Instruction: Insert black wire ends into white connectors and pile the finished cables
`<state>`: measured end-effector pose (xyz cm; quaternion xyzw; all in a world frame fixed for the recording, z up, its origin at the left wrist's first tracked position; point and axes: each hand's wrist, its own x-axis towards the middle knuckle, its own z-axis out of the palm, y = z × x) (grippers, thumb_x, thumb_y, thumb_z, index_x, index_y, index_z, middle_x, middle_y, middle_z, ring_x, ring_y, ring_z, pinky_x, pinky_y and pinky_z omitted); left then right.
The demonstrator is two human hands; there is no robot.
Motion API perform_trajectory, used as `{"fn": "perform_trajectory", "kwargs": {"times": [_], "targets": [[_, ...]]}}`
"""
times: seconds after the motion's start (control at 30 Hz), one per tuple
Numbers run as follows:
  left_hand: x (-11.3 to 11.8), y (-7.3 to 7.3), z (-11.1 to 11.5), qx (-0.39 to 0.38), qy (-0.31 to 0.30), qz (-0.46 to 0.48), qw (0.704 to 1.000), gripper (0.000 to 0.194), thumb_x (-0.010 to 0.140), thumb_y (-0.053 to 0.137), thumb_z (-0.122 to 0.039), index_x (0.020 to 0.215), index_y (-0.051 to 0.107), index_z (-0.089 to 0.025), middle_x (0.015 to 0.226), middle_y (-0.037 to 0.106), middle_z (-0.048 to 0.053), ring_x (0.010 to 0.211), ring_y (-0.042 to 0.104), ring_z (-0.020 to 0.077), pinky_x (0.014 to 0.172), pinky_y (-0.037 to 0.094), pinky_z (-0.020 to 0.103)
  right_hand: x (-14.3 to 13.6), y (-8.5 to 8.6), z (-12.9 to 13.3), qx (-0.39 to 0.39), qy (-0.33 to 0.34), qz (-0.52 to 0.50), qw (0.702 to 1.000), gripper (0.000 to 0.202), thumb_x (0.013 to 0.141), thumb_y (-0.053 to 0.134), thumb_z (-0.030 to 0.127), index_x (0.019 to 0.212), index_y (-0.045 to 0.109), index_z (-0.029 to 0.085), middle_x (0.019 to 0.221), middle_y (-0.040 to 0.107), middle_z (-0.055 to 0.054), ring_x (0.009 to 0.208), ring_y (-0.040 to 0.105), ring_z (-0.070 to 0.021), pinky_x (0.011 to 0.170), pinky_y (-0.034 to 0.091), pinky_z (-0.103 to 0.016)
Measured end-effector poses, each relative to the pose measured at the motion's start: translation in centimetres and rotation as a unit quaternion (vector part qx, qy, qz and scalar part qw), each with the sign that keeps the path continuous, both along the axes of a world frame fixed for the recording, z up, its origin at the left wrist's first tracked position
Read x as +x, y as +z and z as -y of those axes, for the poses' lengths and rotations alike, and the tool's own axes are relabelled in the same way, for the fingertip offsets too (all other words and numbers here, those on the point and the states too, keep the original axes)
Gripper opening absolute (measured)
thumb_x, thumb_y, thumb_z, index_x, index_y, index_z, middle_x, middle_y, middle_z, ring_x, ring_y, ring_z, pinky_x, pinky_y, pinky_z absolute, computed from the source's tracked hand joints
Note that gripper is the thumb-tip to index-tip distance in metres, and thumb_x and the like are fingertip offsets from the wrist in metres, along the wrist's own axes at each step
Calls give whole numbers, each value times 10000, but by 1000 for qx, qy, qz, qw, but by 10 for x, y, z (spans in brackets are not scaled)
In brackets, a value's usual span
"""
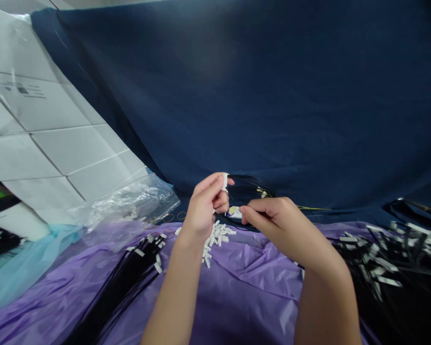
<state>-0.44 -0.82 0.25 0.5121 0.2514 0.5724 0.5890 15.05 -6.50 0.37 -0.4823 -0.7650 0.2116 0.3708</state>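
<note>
My left hand (206, 203) is closed on a small white connector (225, 181), held upright at the fingertips. Thin black wires (249, 179) run from it to the right and curve behind my right hand (267, 213). That hand is closed in a pinch beside a small white, blue and yellow piece (234, 212); whatever lies between its fingertips is too small to make out. Below the hands, a pile of small white connectors (218, 235) lies on purple plastic sheeting (251, 287).
A bundle of black wires with white ends (125, 278) lies at the left, a larger heap (388, 263) at the right. Behind them are clear plastic (129, 201), rubber rings (168, 218) and a dark blue cloth (255, 96). White boxes (50, 110) stand at the left.
</note>
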Motion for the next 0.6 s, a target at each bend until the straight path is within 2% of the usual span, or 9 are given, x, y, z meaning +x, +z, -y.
{"fn": "perform_trajectory", "kwargs": {"times": [0.33, 0.47, 0.6], "targets": [[-1, 2, -2, 17, -7, -3, 1000, 193, 834, 616, -317, 777, 638, -133, 455, 223, -83, 410, 178, 37, 423, 142, 177, 1, -1, -1, 38, -34, -101, 994, 324, 940, 482, 363, 716, 623, 177, 563, 384, 41, 541, 319, -94, 496, 254, -245], [-2, 2, -1, 22, -7, -10, 1000, 198, 854, 588, -320, 787, 634, -140, 458, 222, -83, 407, 169, 38, 427, 136, 179, -4, 1, -2, 80, -68, -117, 988, 300, 928, 493, 361, 795, 679, 166, 585, 445, 24, 532, 316, -96, 477, 251, -245], [-2, 2, 0, 12, 2, -7, 1000, 195, 839, 608, -327, 793, 628, -140, 462, 214, -88, 409, 171, 39, 429, 146, 175, -7, 0, -2, 94, -71, -121, 986, 286, 912, 495, 325, 779, 690, 163, 550, 419, 24, 516, 318, -97, 471, 238, -248]]}}
